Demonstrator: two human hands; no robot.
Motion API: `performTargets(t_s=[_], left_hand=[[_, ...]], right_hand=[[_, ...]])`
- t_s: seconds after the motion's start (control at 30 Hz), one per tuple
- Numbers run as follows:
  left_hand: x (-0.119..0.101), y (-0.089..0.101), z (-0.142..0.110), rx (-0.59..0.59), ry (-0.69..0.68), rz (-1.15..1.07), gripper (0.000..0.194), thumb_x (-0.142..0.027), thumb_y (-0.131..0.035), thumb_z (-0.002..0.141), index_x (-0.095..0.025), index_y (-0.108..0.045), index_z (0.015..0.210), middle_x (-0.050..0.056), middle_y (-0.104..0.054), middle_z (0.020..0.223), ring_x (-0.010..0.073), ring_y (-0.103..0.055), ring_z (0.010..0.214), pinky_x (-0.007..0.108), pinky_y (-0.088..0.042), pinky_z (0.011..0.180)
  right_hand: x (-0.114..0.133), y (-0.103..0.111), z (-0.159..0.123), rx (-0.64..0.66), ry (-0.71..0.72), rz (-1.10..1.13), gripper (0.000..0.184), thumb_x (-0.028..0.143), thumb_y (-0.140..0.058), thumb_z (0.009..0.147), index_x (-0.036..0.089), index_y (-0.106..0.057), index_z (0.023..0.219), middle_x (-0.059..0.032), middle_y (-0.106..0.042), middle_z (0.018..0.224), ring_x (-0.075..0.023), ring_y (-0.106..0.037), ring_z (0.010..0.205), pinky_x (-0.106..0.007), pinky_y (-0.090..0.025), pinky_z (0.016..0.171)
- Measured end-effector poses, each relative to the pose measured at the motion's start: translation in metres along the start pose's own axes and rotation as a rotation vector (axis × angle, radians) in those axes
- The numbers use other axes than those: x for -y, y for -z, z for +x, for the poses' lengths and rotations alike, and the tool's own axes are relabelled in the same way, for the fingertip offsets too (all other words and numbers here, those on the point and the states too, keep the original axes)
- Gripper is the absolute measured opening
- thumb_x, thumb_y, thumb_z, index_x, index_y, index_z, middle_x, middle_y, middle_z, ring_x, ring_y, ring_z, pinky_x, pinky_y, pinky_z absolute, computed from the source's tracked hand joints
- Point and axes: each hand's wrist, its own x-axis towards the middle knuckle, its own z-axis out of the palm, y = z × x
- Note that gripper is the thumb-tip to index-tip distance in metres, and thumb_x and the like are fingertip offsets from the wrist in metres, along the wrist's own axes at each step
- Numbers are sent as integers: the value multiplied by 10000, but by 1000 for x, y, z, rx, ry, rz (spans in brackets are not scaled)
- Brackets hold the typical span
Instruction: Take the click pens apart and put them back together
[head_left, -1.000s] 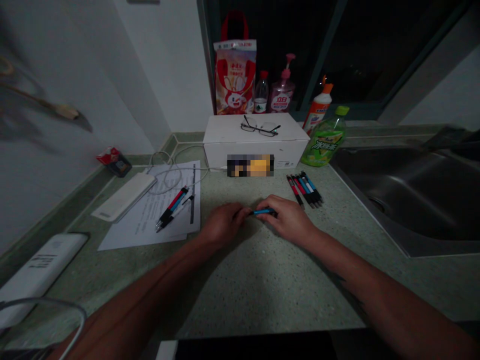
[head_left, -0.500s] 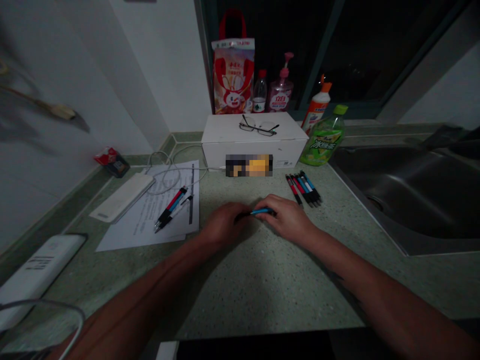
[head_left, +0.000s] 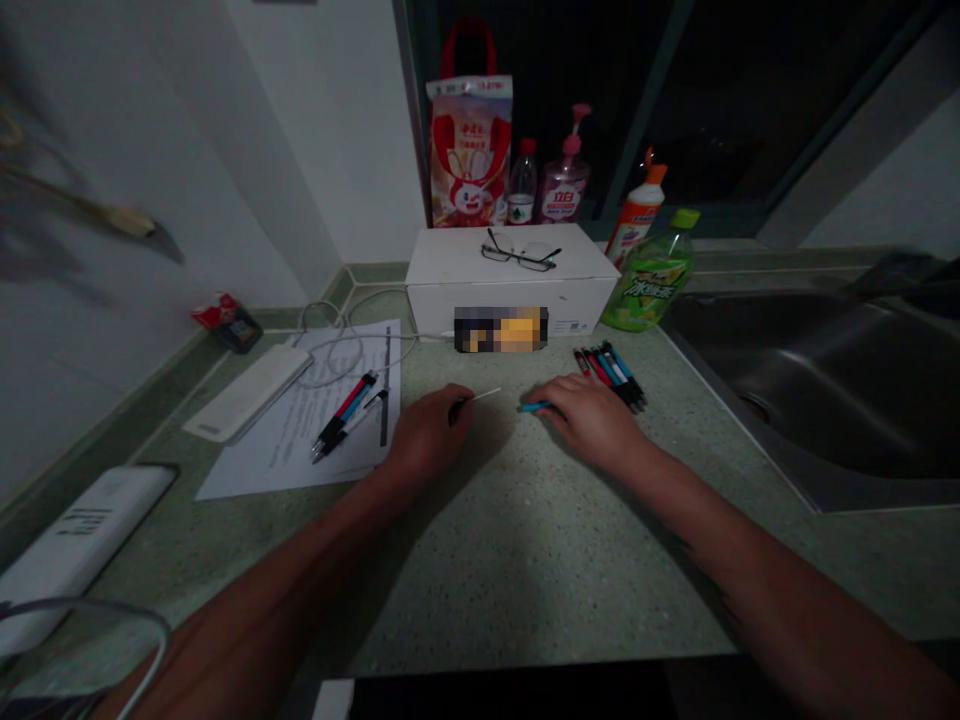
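Note:
My left hand (head_left: pixel 429 432) is closed on the dark tip part of a pen, with its thin white refill (head_left: pixel 484 396) sticking out to the right. My right hand (head_left: pixel 589 418) is closed on the blue pen barrel (head_left: pixel 534 406), a short gap from the refill. Both hands rest low over the green speckled counter (head_left: pixel 487 560). Just beyond my right hand lie several red, blue and black pens (head_left: pixel 611 372). On the paper sheet (head_left: pixel 300 430) to the left of my left hand lie more pens (head_left: pixel 345 412) and a dark loose part.
A white box (head_left: pixel 450 275) with glasses (head_left: pixel 519 254) stands at the back, bottles and a red bag behind it. A green bottle (head_left: pixel 652 280) stands beside the steel sink (head_left: pixel 825 390) at right. A white power bank (head_left: pixel 247 392) with cable and a white device (head_left: pixel 67 545) lie left.
The hands have pulled apart: the pen held together between them is now in two pieces, the refill end in my left hand and the blue barrel in my right.

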Motion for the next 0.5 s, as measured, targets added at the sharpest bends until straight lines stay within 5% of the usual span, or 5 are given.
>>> performTargets(t_s=[0.2, 0.5], left_hand=[[0, -3, -2, -10, -30, -10, 215, -281, -533, 983, -212, -723, 1055, 54, -775, 962, 216, -704, 852, 314, -466, 752], [-2, -3, -2, 12, -20, -24, 217, -261, -536, 978, -205, -726, 1067, 63, -776, 977, 225, -710, 867, 322, -480, 764]], right_hand=[[11, 1, 2, 31, 128, -105, 193, 133, -681, 936, 236, -768, 1075, -64, -735, 1020, -294, -639, 1046, -462, -451, 958], [-25, 9, -2, 114, 38, 143, 230, 84, -716, 864, 245, -782, 1015, -66, -690, 986, -244, -656, 969, -391, -512, 884]])
